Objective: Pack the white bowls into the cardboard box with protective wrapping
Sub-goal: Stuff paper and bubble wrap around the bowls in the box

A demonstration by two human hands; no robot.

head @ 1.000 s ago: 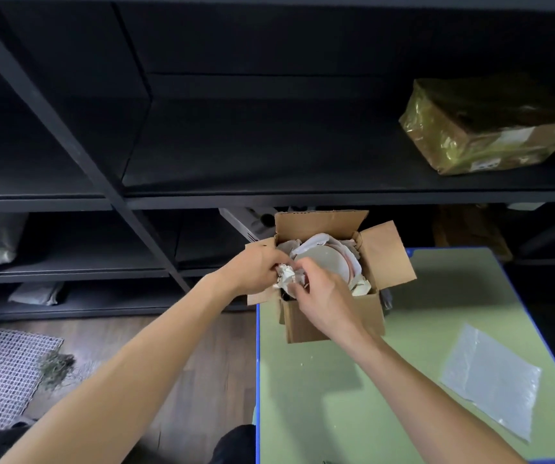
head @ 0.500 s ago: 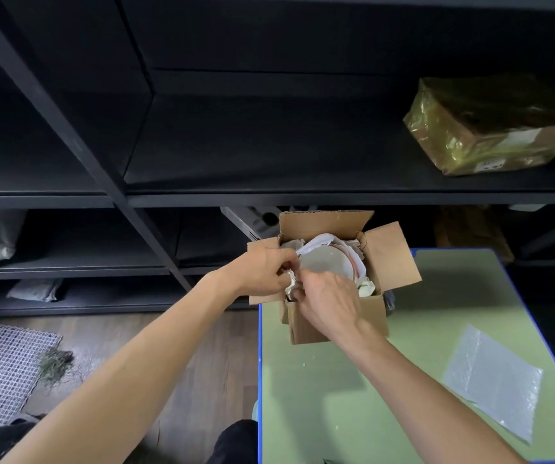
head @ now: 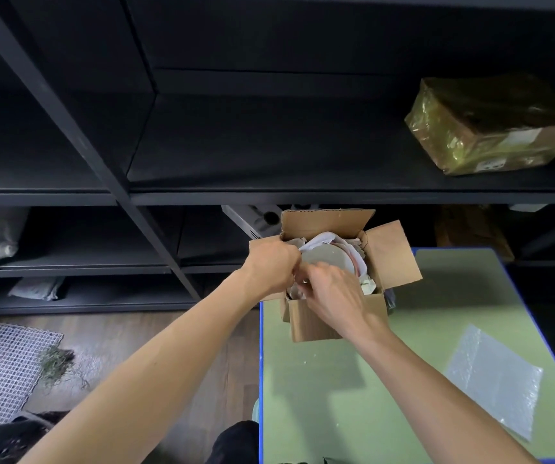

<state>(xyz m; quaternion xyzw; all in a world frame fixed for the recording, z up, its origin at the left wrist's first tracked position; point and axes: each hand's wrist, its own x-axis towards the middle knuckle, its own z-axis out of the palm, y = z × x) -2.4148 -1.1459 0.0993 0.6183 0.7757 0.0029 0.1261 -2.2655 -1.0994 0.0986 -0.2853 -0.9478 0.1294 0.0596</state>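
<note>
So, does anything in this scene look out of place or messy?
Yes. A clump of dry, grass-like debris lies scattered on the wooden floor beside the mesh mat. The shiny wrapped parcel sits askew on the dark shelf. Nothing around the cardboard box looks wrong.

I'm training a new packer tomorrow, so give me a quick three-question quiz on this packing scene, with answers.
1. True or false: the cardboard box has its flaps open.
2. Where does the loose bubble wrap sheet lie? A) on the floor B) on the green table, right of the box C) on a shelf
3. What shows in the box, ringed by wrapping paper?
Key: 1 true; 2 B; 3 a white bowl.
</note>
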